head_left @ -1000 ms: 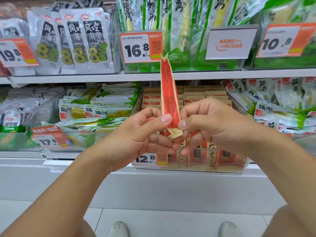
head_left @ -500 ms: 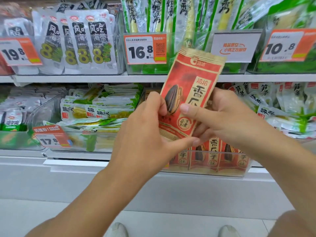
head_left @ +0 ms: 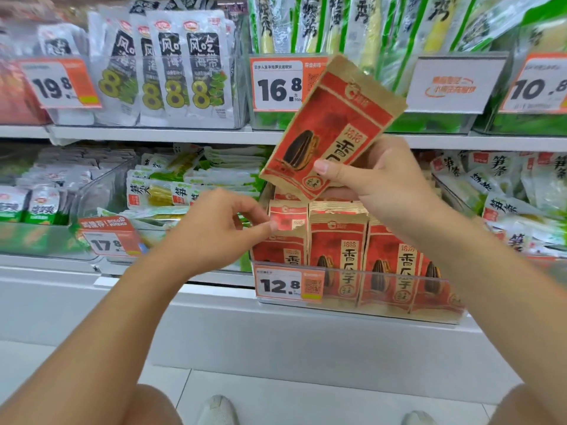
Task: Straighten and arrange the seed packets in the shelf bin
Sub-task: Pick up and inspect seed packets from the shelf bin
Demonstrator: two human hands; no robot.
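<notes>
While the right hand grips a seed packet (tag "12.8"), the left hand seemingly pinches another packet.

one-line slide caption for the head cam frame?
Right hand holds a red seed packet above the clear shelf bin while left hand reaches a packet inside.

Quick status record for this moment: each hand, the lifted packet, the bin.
right hand: grips the lifted seed packet by its lower end
lifted seed packet: tilted, above the bin, printed face toward the camera
left hand: fingertips at the top of the front-left packet in the bin
bin: clear front wall, packets standing in rows
price tag: 12.8, on the bin's front
</notes>
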